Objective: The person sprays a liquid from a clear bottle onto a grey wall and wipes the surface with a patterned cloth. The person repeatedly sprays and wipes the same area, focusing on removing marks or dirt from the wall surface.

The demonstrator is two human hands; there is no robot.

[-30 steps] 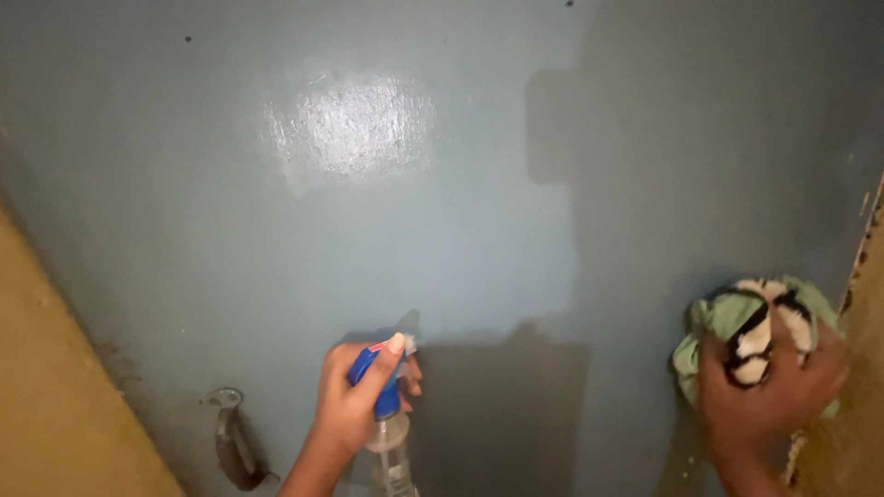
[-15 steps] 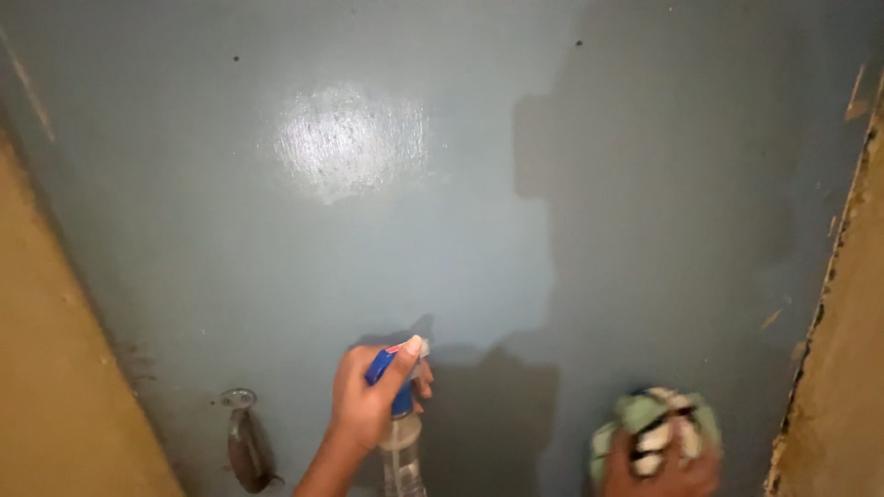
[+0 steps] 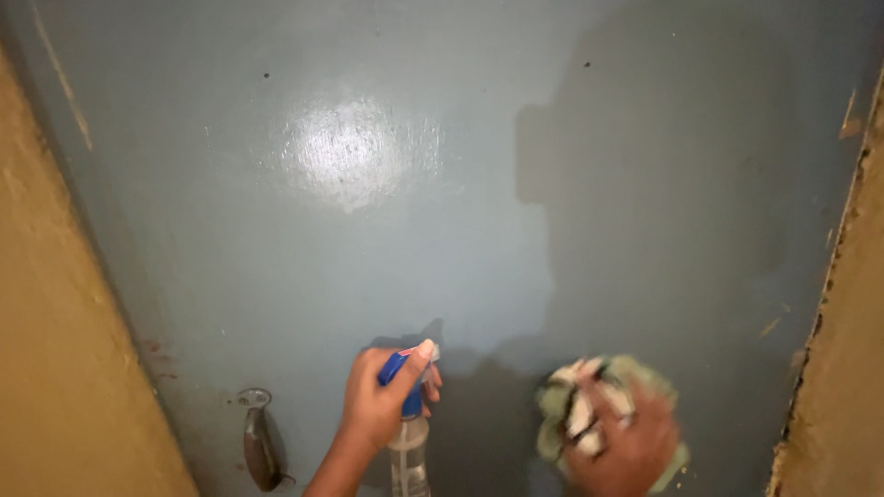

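Left hand wrapped around neck of clear spray bottle, forefinger laid over blue trigger head: light, rigid, likely slick when wet, best gripped at neck. Right hand closed on soft, bunched green cloth, pressed flat under palm against grey door.

grey-blue door, rusty handle, cloth pressed on it

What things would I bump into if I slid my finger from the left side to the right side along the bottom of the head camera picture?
Yellowish wall → metal handle → left hand → spray bottle → right hand pressing a green, black and white cloth on the grey-blue door → chipped yellowish wall edge.
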